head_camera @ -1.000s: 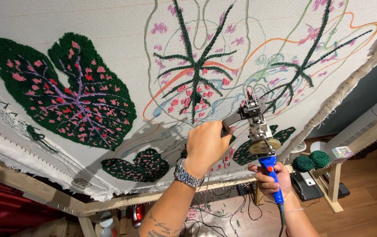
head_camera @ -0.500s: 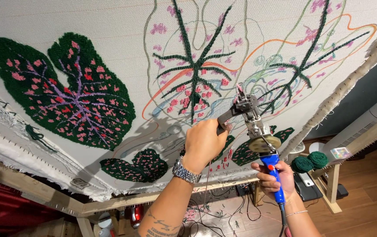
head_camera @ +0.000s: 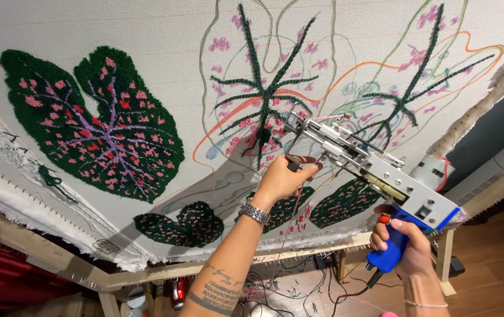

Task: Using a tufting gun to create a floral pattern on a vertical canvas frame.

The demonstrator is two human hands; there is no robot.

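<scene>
Blue plastic fills the right hand (head_camera: pixel 403 243): it is clamped around the grip of a tufting gun (head_camera: pixel 375 170), low at the right of the view, with a black cord hanging from the grip's base. The gun's grey metal body slants up and left, its tip close to the cloth (head_camera: pixel 146 23), though contact there cannot be made out. The left hand (head_camera: pixel 281 181) is raised near the gun's front end, fingers closed on a small dark handle under the tip. A metal watch (head_camera: pixel 255 212) sits on that wrist, and a thin strand of yarn (head_camera: pixel 287 229) hangs down beside it.

Behind the hands the pale cloth stretches across a wooden frame (head_camera: pixel 41 249). A finished dark green leaf (head_camera: pixel 96 123) with pink spots and purple veins fills its left part. Two leaves nearer the gun are only outlined, with green veins and pink patches. Smaller green tufted patches lie below the left hand.
</scene>
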